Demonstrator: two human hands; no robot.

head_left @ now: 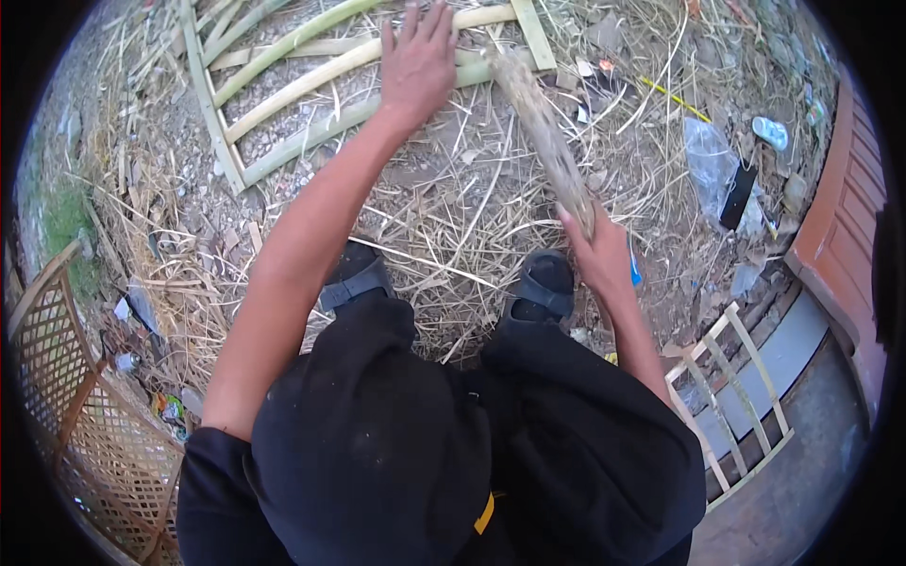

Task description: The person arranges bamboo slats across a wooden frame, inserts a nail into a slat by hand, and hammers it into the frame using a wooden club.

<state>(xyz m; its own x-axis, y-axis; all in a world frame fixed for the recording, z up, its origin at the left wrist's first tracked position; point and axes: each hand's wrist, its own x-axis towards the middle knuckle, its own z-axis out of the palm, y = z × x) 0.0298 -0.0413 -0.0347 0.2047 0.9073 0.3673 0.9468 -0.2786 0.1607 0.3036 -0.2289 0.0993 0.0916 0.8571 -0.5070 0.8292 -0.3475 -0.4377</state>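
Note:
My left hand (418,68) lies palm down with fingers stretched over the pale slats of a bamboo frame (302,75) on the ground. Closed round the near end of a rough, weathered wooden stick (545,127) is my right hand (601,253). The stick slants away from me, and its far end is at the frame's right part, next to the end crosspiece (534,35). Whether the stick touches the slats, I cannot tell.
Dry straw and shavings litter the ground between my sandalled feet (543,288). At right are a clear plastic bag (710,156), a yellow stick (675,98), a smaller slatted frame (731,396) and a reddish-brown panel (845,236). A lattice panel (113,453) stands lower left.

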